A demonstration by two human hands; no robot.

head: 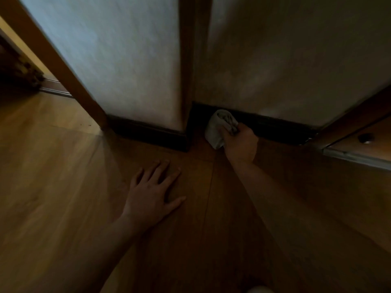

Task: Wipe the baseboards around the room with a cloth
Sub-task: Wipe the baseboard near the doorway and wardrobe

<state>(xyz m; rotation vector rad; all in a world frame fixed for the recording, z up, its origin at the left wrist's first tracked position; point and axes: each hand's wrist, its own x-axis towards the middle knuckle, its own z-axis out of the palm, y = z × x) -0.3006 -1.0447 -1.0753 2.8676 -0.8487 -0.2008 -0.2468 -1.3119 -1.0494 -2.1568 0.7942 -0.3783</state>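
A dark baseboard point(275, 125) runs along the foot of the pale wall and wraps round a projecting wall corner point(148, 134). My right hand point(241, 142) grips a crumpled light grey cloth point(218, 130), which lies against the baseboard just right of the inner corner and touches the floor. My left hand point(152, 193) rests flat on the wooden floor with fingers spread, nearer to me and to the left of the cloth. The room is dim.
Wooden floor point(63, 166) spreads left and towards me. A wooden door frame point(53, 56) slants up at the left, with a darker room beyond it. At the right stands a wooden door or panel point(359, 134) with a metal floor track point(355, 159).
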